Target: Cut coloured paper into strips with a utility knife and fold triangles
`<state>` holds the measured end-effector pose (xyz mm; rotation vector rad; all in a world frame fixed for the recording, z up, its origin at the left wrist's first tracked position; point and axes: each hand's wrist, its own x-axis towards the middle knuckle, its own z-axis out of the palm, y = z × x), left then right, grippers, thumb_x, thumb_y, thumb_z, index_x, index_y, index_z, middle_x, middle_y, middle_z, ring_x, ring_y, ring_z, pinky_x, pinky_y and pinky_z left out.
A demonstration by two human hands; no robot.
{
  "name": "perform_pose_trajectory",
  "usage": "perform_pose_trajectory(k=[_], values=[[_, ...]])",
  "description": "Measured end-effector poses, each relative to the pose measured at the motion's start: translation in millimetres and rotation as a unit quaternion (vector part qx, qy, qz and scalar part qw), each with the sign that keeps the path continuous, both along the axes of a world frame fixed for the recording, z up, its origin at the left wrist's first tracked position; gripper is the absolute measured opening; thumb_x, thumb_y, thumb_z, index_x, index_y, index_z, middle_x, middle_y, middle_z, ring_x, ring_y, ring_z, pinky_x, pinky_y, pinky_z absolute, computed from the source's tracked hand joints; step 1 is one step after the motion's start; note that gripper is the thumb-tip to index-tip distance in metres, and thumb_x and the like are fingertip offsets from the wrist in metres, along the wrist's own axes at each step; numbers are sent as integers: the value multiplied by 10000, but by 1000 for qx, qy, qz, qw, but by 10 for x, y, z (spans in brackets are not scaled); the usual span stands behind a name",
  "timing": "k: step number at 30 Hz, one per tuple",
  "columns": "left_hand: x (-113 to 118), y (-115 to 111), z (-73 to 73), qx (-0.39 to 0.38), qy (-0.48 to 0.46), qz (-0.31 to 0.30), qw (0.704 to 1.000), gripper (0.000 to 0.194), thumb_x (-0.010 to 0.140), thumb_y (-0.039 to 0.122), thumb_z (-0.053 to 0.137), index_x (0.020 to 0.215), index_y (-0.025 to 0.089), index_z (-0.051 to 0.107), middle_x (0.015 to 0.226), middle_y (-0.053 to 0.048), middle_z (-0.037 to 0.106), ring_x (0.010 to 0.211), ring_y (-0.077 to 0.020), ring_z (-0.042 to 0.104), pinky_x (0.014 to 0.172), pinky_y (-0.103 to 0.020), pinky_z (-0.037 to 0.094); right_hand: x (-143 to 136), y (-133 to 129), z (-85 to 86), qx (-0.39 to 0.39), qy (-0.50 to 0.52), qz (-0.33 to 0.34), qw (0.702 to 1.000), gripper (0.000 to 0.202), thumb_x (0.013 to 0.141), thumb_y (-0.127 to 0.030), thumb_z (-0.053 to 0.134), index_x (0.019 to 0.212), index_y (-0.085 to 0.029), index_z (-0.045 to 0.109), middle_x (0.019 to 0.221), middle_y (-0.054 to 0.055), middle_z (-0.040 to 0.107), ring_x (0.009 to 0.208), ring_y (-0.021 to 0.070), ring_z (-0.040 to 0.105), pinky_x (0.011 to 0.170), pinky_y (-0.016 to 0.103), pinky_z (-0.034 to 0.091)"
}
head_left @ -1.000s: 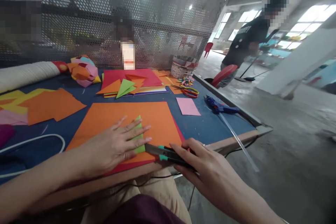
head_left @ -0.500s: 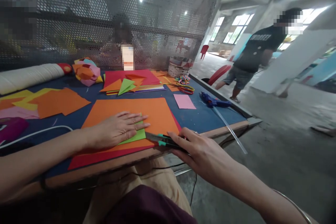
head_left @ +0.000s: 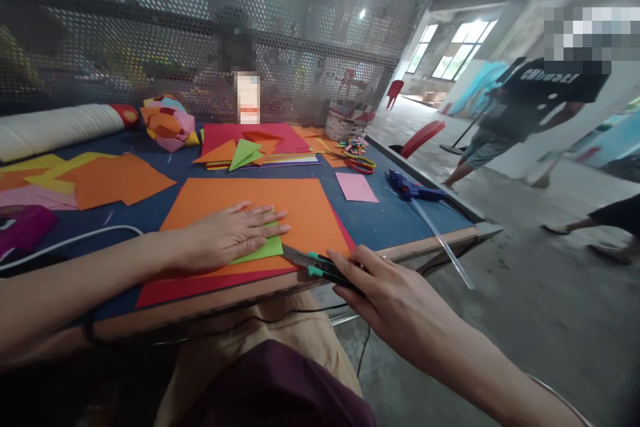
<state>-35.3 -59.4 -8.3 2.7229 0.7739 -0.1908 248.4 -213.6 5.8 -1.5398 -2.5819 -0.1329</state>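
My left hand [head_left: 227, 235] lies flat, fingers stretched, on a green piece of paper [head_left: 270, 249], partly covering it. Beneath that is a large orange sheet [head_left: 305, 213], with a red sheet [head_left: 173, 290] showing along its edges. In my right hand [head_left: 383, 283] is a black and green utility knife [head_left: 323, 265], fingers wrapped round its handle. Its grey blade points left, with the tip at the green paper's right corner. Whether the blade touches the paper I cannot tell.
Scissors [head_left: 359, 161], a pink paper square [head_left: 356, 187] and a blue glue gun [head_left: 413, 188] with a clear stick lie to the right. Behind are stacked coloured papers [head_left: 295, 138] and a paper ball [head_left: 169, 123]. A person [head_left: 540, 100] walks on the right.
The camera view has shifted slightly. Both hands and the knife keep nearly the same place on the papers. The walking person has come nearer, and another person's legs now show at the right edge.
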Motion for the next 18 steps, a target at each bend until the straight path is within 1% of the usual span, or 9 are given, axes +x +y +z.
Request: perform_pose_trajectory(k=[3,6,9,12,15,18], values=[[4,-13,13,-2,0,2,1000,543,1078,543,119,1603,445,215,1727,106,126,1614,-163,74,1299,-481,7,-38,8,29,-14,1,-9,1000,349,1015,-237,605,1349,-137,583,1091,115,675,873,251,733,700,382,650],[18,-22,31,-3,-2,5,1000,547,1079,532,118,1604,426,233,1723,95,157,1613,-158,84,1298,-477,9,-75,11,47,-14,0,1,1000,309,1026,-236,592,1308,-112,608,1086,126,687,880,249,735,723,371,648],[33,-28,37,-5,-5,6,1000,547,1081,522,136,1599,405,268,1721,69,188,1612,-173,101,1296,-484,21,-96,-11,46,-17,1,1,1000,347,1039,-242,569,1353,-94,588,1108,138,688,910,268,741,746,404,653],[40,-37,39,-7,-10,5,1000,540,1084,508,161,1597,390,283,1720,51,196,1611,-183,108,1294,-495,18,-108,-43,45,-40,4,-15,999,376,1046,-243,549,1392,-96,559,1149,146,677,959,289,742,753,432,657],[40,-52,48,-8,-13,3,1000,534,1089,502,171,1598,383,282,1720,41,196,1611,-186,112,1292,-508,13,-129,-56,55,-57,-1,-27,998,361,1051,-228,528,1388,-100,558,1135,139,677,968,287,739,746,428,655],[37,-73,63,-6,-16,5,1000,537,1092,515,169,1598,374,283,1719,38,195,1610,-196,122,1293,-518,26,-161,-50,61,-63,-3,-36,997,353,1059,-247,518,1381,-111,561,1112,130,677,947,277,736,740,418,649]])
